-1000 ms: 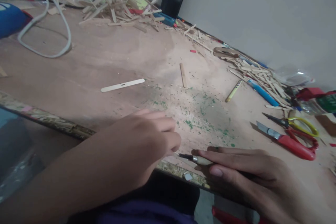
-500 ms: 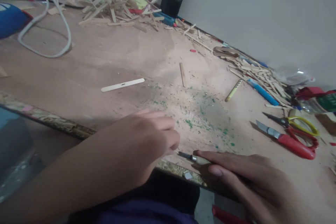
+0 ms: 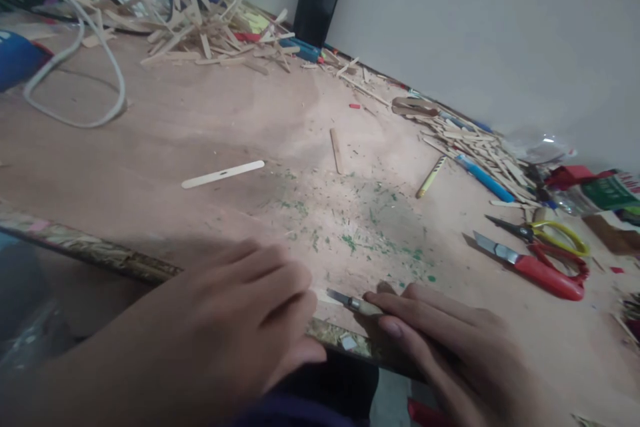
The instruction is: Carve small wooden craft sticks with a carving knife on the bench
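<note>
My right hand (image 3: 450, 333) is closed around the pale handle of a small craft knife (image 3: 353, 303), with its blade pointing left near the table's front edge. My left hand (image 3: 260, 307), slightly blurred, is closed with its fingers curled down just left of the blade. From under these fingers a pale wooden craft stick (image 3: 324, 295) shows in part, by the knife tip; the rest is hidden. Farther up the table lie a craft stick with a dark mark at its middle (image 3: 223, 173) and a shorter wooden stick (image 3: 336, 151).
Green shavings (image 3: 350, 240) are scattered across the table (image 3: 165, 107). On the right lie a red-handled knife (image 3: 530, 267), yellow-handled scissors (image 3: 555, 235), a blue pen-like tool (image 3: 485, 179) and a striped yellow stick (image 3: 431, 177). A heap of craft sticks (image 3: 200, 27) and a white cable (image 3: 117, 80) are at back left.
My left hand has shifted left and down, baring more of the pale stick by the blade. My right hand still holds the knife. The view has moved slightly.
</note>
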Motion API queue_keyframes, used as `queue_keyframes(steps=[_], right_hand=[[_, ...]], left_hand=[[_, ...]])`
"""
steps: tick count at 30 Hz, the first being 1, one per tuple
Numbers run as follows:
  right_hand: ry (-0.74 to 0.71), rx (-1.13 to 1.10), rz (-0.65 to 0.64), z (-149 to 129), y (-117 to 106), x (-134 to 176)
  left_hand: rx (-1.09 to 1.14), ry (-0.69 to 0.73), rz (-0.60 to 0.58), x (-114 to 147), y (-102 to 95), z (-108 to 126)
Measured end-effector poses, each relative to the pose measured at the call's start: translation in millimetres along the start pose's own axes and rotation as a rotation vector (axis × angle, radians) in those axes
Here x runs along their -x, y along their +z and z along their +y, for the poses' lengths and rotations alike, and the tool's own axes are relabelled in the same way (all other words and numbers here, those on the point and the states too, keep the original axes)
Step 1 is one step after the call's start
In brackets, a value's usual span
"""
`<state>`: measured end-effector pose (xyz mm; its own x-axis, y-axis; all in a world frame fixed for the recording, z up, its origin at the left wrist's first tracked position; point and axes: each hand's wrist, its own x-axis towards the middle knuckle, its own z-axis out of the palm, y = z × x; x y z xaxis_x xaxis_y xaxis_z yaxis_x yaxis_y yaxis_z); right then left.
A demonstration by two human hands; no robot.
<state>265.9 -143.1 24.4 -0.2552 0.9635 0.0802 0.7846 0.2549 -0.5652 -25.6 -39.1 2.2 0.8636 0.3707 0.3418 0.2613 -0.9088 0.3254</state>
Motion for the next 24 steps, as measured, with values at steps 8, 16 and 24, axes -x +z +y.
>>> queue_keyframes(steps=[8, 16, 24], right_hand=[[-0.147, 0.107, 0.03, 11.0, 7.1, 14.1], [-0.294, 0.279, 0.064, 11.1, 11.1, 7.1], [-0.161, 0.158, 0.175, 6.7, 9.7, 9.6]], left_hand=[[-0.067, -0.017, 0.229, 9.1, 20.5, 17.6], [0.047, -0.042, 0.236, 4.4, 19.6, 15.8], [0.055, -0.063, 0.233, 10.9, 20.2, 16.1]])
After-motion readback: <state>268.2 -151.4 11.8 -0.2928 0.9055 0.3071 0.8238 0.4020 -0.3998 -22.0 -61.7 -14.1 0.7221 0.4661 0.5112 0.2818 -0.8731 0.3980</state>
